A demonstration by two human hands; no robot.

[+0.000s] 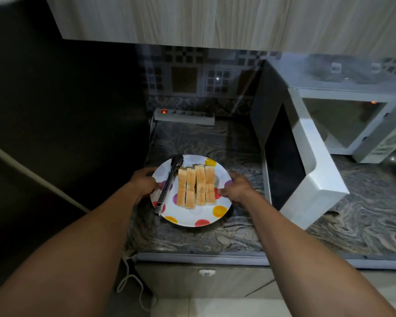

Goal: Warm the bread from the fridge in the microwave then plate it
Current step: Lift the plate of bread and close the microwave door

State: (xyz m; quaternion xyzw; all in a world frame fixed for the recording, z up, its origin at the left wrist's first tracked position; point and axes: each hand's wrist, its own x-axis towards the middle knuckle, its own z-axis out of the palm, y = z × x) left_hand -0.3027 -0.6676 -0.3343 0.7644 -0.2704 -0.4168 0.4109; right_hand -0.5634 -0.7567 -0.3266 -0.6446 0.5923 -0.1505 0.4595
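left hand (144, 181) curled over the plate's left rim, thumb on top, fingers hidden beneath; right hand (237, 186) clamped likewise on the right rim, a little blurred. both closed on the plate (192, 216), centre of the frame, low over the marbled counter (238, 234); cannot tell whether lifted or resting.

bread (196, 187) in a tight row of slices on edge across the plate's middle, leaning on each other. metal tongs (169, 184) loose on the plate just left of the bread, dark tips toward the top, handle end poking past the lower left rim near the left thumb.

further out, right of the frame: microwave (343, 124) with door (304, 161) swung wide open toward the plate, cavity apparently bare. power strip (184, 116) with a lit switch at the back wall, above the plate.

risks, as judged: any tilt in carrying could slide the tongs off the rim or topple the upright slices. a swing right could clip the open door's corner beside the right hand. if bound for the microwave, metal tongs left aboard would spark. dim light makes rim and edge hard to gauge.
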